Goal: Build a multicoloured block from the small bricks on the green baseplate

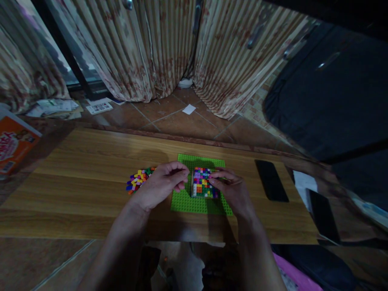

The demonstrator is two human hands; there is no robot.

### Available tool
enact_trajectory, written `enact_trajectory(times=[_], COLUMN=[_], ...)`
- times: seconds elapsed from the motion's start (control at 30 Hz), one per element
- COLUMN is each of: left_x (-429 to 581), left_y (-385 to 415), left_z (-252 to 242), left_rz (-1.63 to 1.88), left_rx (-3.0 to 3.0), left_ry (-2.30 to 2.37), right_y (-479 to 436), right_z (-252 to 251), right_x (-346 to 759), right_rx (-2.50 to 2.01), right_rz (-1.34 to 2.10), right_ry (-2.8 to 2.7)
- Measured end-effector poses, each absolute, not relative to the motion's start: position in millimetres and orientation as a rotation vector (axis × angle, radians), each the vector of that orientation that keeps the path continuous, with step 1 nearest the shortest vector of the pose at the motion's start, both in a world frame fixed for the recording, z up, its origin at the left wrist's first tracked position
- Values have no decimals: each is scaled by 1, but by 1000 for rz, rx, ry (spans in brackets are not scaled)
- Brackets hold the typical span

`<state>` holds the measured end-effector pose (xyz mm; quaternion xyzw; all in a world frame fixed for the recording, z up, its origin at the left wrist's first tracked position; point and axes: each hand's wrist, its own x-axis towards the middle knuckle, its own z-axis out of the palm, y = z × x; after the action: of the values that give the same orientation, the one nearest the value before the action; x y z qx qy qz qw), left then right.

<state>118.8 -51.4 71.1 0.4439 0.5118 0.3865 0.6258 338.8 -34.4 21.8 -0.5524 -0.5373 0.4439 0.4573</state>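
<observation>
A green studded baseplate (182, 204) lies on the wooden table. On it sits a block of small multicoloured toy bricks (200, 182), roughly rectangular. My right hand (230, 186) is over the right side of this block, thumb and fingertips pinched together at its top; whatever is between them is too small to make out. My left hand (168, 180) hovers above the baseplate's left part with thumb and forefinger closed; anything in that pinch is hidden. Beside and partly behind my left hand is a pile of loose coloured bricks (138, 180).
A black phone-like slab (272, 180) lies on the table (75, 182) to the right. Beyond the right end are a second dark slab (323, 214) and white paper (304, 182). An orange printed package (15, 141) stands at far left. Curtains (169, 48) hang behind.
</observation>
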Motion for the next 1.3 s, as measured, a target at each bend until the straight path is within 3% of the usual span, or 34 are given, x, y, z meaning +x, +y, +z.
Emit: enact_trajectory(times=[1.3], left_x=[131], left_y=[-50], left_z=[62], left_rz=[860], left_rx=[1009], left_ry=[1165], right_y=[-30], right_z=[27], right_x=[330], right_rx=[-1344], right_rz=[1319], right_ry=[-1041])
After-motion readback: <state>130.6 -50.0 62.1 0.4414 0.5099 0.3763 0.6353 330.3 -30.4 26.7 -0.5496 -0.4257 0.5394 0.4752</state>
